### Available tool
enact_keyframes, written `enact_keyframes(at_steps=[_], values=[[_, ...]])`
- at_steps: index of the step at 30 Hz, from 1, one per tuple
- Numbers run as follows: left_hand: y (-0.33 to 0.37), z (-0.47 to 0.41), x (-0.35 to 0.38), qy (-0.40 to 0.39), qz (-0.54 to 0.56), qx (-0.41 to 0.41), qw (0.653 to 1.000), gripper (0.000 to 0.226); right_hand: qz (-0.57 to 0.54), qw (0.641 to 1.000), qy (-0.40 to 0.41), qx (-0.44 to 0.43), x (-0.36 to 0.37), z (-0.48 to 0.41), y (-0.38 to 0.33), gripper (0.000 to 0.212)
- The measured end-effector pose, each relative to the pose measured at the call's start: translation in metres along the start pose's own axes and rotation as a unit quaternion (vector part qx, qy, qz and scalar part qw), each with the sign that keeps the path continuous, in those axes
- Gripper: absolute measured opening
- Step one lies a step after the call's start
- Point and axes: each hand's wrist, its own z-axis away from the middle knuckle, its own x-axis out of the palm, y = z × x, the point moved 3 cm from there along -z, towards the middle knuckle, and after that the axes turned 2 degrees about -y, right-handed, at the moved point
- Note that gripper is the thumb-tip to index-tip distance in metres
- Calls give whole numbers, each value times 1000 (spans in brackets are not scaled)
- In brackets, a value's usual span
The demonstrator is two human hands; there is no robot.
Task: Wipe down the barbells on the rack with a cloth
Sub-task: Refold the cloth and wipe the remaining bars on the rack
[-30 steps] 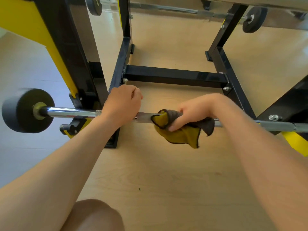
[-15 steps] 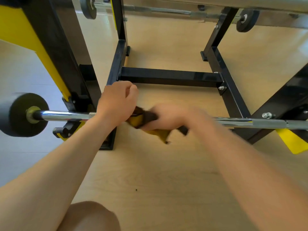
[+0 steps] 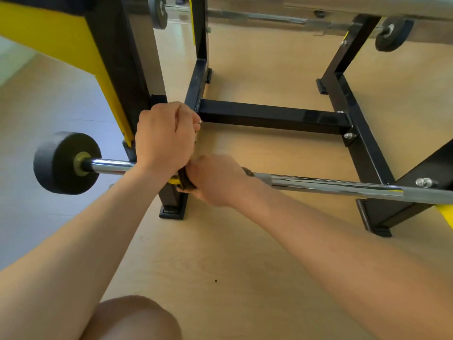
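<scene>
- Our left hand (image 3: 164,138) has its fingers curled round the barbell (image 3: 331,186), just inside the black end weight (image 3: 65,163)
- Our right hand (image 3: 215,180), touching the left, clamps the cloth (image 3: 187,184) round the bar; only a dark and yellow scrap shows
- The bar lies across the front of the rack (image 3: 269,116)
- We judge the chrome stiff, heavy and slick, best steadied bare-handed; the cloth looks soft and light, best wrapped right round the shaft
</scene>
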Motion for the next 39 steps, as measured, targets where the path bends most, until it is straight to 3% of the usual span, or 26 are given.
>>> enact_keyframes(at_steps=[3, 7, 10, 13, 15, 17, 20, 22, 26, 28, 30, 33, 35, 37, 39], values=[[-6, -1, -8, 44, 18, 26, 999, 42, 32, 997, 57, -32, 2, -19, -41, 10], [-18, 1, -10, 40, 19, 58, 997, 41, 24, 994, 73, -74, 4, -38, -58, 26], [-21, 2, -9, 36, -16, 81, 996, 39, 103, 988, 73, -89, 5, -30, -52, 19], [-15, 4, -3, 24, -74, 84, 993, 36, 63, 994, 69, -56, 4, -18, -30, 10], [-12, 6, 3, -26, -105, 95, 990, 32, -46, 998, 33, -5, 1, -4, -6, 14], [-12, 8, 10, -101, -119, 69, 985, 30, -153, 986, -54, 48, -1, 12, 28, 21], [-14, 12, 24, -234, -126, 23, 964, 36, -290, 924, -212, 131, -4, 46, 81, 33], [-12, 18, 34, -323, -142, 6, 936, 41, -305, 906, -247, 159, -1, 61, 102, 42], [-3, 23, 39, -392, -216, 24, 894, 41, -211, 936, -239, 150, 1, 54, 98, 48], [3, 22, 39, -386, -248, 54, 887, 35, -171, 965, -169, 109, 0, 44, 77, 36], [8, 23, 38, -355, -238, 59, 902, 36, -92, 993, -51, 51, 5, 35, 52, 27], [1, 24, 37, -335, -204, -4, 920, 54, -16, 999, 35, -11, 18, 31, 34, 19], [-4, 25, 37, -375, -263, 8, 889, 46, -86, 996, -5, -8, 15, 36, 48, 25], [-7, 27, 35, -410, -310, 23, 857, 20, -202, 975, -91, 17, 6, 43, 65, 22], [-10, 27, 33, -418, -296, 19, 859, 15, -268, 955, -117, 39, 3, 47, 75, 23]])
